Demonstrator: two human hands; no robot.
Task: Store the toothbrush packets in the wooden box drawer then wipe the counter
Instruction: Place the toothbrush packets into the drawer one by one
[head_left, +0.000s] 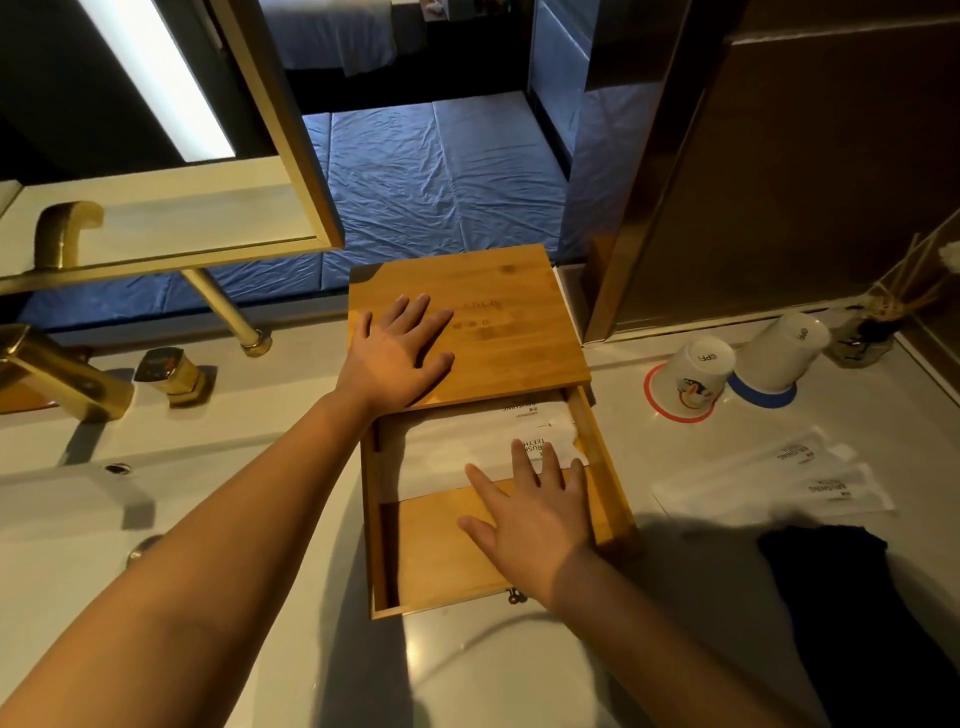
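While the left hand (402, 351) lies flat, fingers spread, on the wooden box (511, 312), the right hand (535, 512) presses straight fingers on toothbrush packets (452, 452) in the pulled-out drawer (431, 551). Two more packets (774, 483) lie on the counter (675, 571) at 3 o'clock, dark cloth (857, 613) toward 4.

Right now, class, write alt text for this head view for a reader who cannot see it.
A right hand presses toothbrush packets flat in an open wooden box drawer while the left hand rests on the box lid. Two more packets lie on the white counter near two upturned cups.
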